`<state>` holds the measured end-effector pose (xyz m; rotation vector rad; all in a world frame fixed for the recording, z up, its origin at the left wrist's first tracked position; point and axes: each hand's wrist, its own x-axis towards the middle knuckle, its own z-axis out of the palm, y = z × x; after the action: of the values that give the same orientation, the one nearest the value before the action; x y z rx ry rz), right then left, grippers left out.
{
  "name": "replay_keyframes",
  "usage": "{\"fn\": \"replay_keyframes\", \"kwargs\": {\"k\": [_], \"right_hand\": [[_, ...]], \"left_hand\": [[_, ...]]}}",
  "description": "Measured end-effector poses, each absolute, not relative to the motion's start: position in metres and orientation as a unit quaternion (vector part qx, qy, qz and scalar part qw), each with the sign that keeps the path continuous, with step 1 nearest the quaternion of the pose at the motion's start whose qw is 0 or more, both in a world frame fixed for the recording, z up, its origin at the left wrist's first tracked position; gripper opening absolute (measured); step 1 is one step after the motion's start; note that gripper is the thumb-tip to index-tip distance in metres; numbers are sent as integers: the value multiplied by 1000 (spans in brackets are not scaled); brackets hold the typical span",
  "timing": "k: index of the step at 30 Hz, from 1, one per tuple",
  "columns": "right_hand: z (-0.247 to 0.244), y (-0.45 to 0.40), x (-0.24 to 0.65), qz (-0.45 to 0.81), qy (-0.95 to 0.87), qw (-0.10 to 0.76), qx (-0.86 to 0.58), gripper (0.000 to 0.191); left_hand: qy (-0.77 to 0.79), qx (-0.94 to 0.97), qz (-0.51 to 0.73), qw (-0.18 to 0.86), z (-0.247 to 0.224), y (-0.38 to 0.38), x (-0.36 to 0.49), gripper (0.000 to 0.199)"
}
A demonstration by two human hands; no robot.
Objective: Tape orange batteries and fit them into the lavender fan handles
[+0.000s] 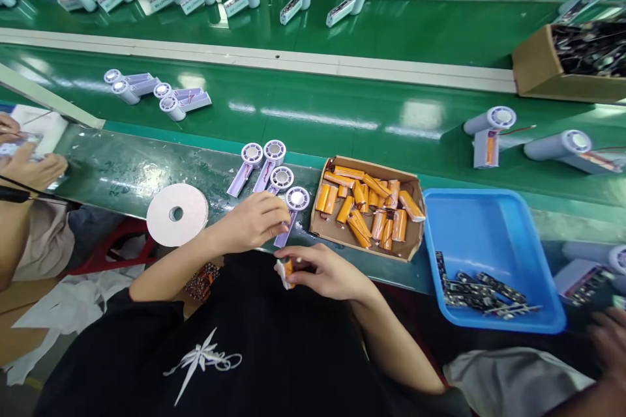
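Note:
My right hand pinches an orange battery with a white strip on its side, close to my black shirt. Just above and left of it is my left hand, its fingers curled together beside the nearest purple fan housing; whatever its fingertips hold is too small to make out. Several purple fan housings stand in a group at the bench edge behind my left hand. To the right, a cardboard tray holds several orange batteries.
A white tape roll lies on the left. On the right is a blue bin with circuit boards. More housings lie on the green conveyor. A cardboard box sits at the back right. Other people's hands show at both sides.

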<state>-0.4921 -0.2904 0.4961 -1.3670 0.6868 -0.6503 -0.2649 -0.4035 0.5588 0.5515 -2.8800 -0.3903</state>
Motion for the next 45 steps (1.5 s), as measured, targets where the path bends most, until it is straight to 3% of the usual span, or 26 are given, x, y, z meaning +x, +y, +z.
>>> {"fn": "replay_keyframes", "kwargs": {"k": [2,5,16,19,23,26,31,34,38,45], "right_hand": [[486,-281,-506,-350,291,739,-497,41],[476,-266,-525,-415,293,766,-394,49],[472,-247,-539,-478,274,752,-363,47],[484,-238,-553,-504,282,713,-397,43],[514,-257,-585,-471,400,588,-522,37],[526,-315,-604,-485,470,528,-514,44],[511,-448,-617,-551,498,444,-501,56],[498,-504,-618,-458,561,390,-570,60],[489,-534,-611,-215,622,277,-700,56],[489,-538,-599,-7,646,187,-740,54]], "left_hand": [[-966,193,-139,103,539,-412,-263,17],[-986,148,-57,48,519,-425,-261,18],[-997,-22,19,-74,518,-455,-320,27],[-996,-48,26,-75,549,-468,-331,24],[-997,40,42,-54,577,-533,-354,30],[-984,176,-9,-22,553,-603,-384,31],[-928,256,-268,-33,494,-672,-418,12],[-918,238,-316,-33,479,-679,-421,5],[-896,286,-339,18,465,-677,-423,25],[-875,335,-343,65,445,-674,-436,19]]}}
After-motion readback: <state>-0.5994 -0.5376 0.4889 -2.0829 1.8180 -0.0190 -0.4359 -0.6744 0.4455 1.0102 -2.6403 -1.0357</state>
